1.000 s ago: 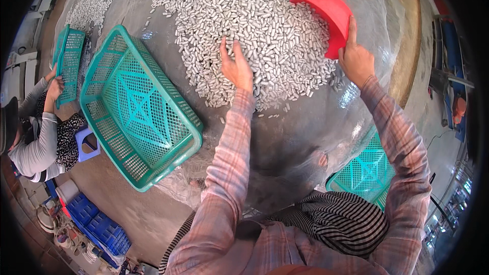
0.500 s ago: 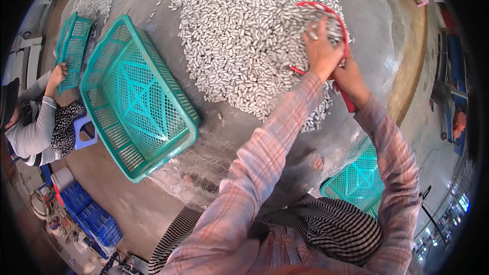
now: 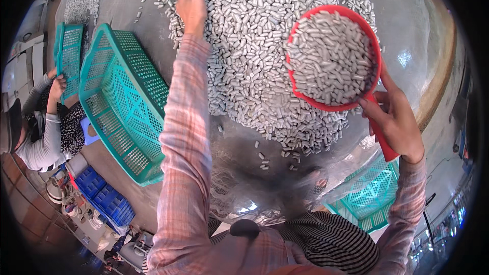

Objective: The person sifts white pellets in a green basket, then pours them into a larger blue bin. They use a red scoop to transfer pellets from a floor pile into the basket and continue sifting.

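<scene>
My right hand (image 3: pixel 397 117) is closed round the handle of a red scoop (image 3: pixel 378 71), a round pan with a straight handle. Small silvery-grey cylindrical pieces (image 3: pixel 331 56) heap up inside it. The scoop is over the right side of a broad pile of the same pieces (image 3: pixel 244 46), spread on a grey sheet-covered surface (image 3: pixel 402 25). Over the pile's far left edge, my left hand (image 3: pixel 192 10) reaches out with fingers stretched forward, at or just above the pieces. I see nothing held in it.
A large green perforated basket (image 3: pixel 125 127) leans at left, partly behind my left forearm. Another green basket (image 3: pixel 369 188) sits low by my right arm. At far left a person (image 3: pixel 43 127) holds a green basket (image 3: pixel 71 63). Blue crates (image 3: pixel 104 196) stand below.
My left hand has left the scoop and moved far left over the pile. The scoop, full of pieces, has come nearer in my right hand and now faces up.
</scene>
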Available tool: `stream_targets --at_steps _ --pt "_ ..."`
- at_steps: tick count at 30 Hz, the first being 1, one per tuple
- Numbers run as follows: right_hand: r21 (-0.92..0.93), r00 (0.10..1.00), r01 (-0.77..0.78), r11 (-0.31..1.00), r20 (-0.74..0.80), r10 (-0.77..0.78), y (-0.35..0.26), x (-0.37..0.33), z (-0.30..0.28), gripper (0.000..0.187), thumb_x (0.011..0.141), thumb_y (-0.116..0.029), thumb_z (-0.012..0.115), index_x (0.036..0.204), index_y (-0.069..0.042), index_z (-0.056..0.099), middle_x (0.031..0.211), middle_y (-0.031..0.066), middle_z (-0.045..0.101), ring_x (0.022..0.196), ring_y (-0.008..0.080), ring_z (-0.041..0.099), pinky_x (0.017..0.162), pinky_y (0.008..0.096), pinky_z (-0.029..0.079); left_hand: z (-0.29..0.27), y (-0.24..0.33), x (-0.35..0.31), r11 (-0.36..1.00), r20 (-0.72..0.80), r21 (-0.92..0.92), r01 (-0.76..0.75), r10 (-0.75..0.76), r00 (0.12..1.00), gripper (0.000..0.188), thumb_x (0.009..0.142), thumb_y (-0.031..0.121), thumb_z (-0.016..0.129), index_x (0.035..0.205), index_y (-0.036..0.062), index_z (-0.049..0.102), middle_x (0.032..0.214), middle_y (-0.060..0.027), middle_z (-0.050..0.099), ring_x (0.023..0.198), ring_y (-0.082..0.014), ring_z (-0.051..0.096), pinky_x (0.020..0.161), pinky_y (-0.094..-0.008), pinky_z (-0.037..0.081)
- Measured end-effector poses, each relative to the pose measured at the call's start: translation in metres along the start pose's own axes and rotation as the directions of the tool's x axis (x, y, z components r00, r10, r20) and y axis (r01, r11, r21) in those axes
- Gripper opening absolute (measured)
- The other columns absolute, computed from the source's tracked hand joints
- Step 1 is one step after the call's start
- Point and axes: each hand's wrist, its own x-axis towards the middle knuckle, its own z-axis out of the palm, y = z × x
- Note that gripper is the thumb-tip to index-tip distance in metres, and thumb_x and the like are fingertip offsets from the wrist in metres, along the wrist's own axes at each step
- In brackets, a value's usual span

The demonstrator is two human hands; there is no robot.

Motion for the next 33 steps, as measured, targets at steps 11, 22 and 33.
stream_targets --at_steps 11,22,33 --pt "-0.139 0.978 0.206 0.969 -0.005 -0.209 -0.002 0.022 0.008 0.078 0.081 -0.011 0.062 0.142 0.012 0.018 0.069 0.0138 0.061 0.055 0.0128 0.058 0.049 0.0285 0.045 0.033 0.066 -0.106 0.826 0.454 -0.403 0.394 -0.193 0.87 0.076 0.073 0.053 0.069 0.119 -0.0058 0.058 0.128 -0.0228 0.053 0.119 -0.0336 0.048 0.102 -0.0376 0.035" --pt "0.207 0.981 0.103 0.973 0.14 -0.133 0.063 0.032 -0.014 0.069 0.088 -0.011 0.061 0.145 -0.003 0.023 0.084 0.007 0.064 0.061 0.0116 0.06 0.05 0.0241 0.048 0.049 0.174 -0.24 0.92 0.323 -0.12 -0.373 0.392 0.861 0.053 0.074 0.034 0.071 0.123 0.0181 0.06 0.138 -0.0184 0.041 0.135 -0.0453 0.023 0.104 -0.0677 0.015" --pt "0.323 0.987 0.061 0.945 0.122 -0.106 0.093 0.028 -0.016 0.059 0.091 -0.016 0.061 0.141 -0.006 0.031 0.086 0.0063 0.062 0.059 0.0097 0.056 0.05 0.022 0.045 -0.047 -0.025 -0.2 0.989 -0.246 0.137 0.058 -0.022 0.969 0.037 0.095 0.017 0.045 0.129 0.006 0.055 0.13 -0.0145 0.054 0.126 -0.03 0.043 0.106 -0.0406 0.031"
